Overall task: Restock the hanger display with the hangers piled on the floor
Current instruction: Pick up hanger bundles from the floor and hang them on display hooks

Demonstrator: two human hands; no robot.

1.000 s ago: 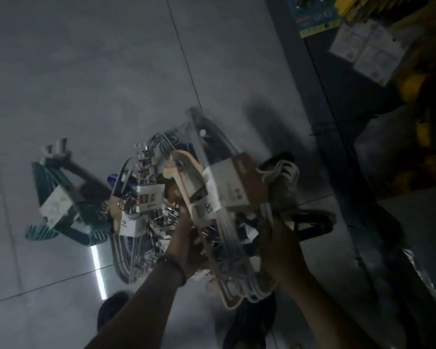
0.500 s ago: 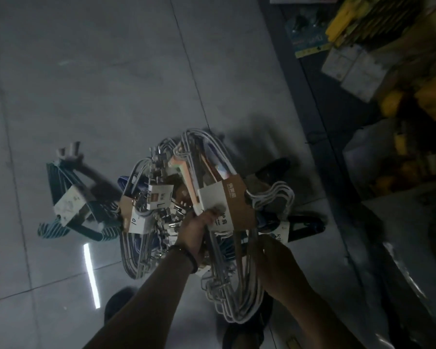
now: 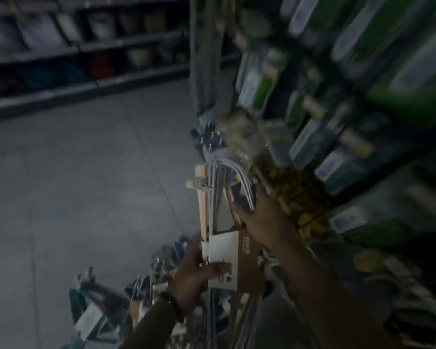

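The left hand [image 3: 199, 269] pinches the paper label [image 3: 223, 248] of the white hangers [image 3: 220, 182] in its grip, while the right hand [image 3: 263, 219] has its grip curled round their upper bend.

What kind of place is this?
Most likely a shop aisle: packaged goods hang in rows at the right, stocked shelves line the far side, and the bundled hangers carry a retail label.

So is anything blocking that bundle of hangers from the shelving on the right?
Possibly. A yellow packaged item hangs right beside the right hand, between the hanger bundle and the display. The picture is too blurred to show whether a hook is free.
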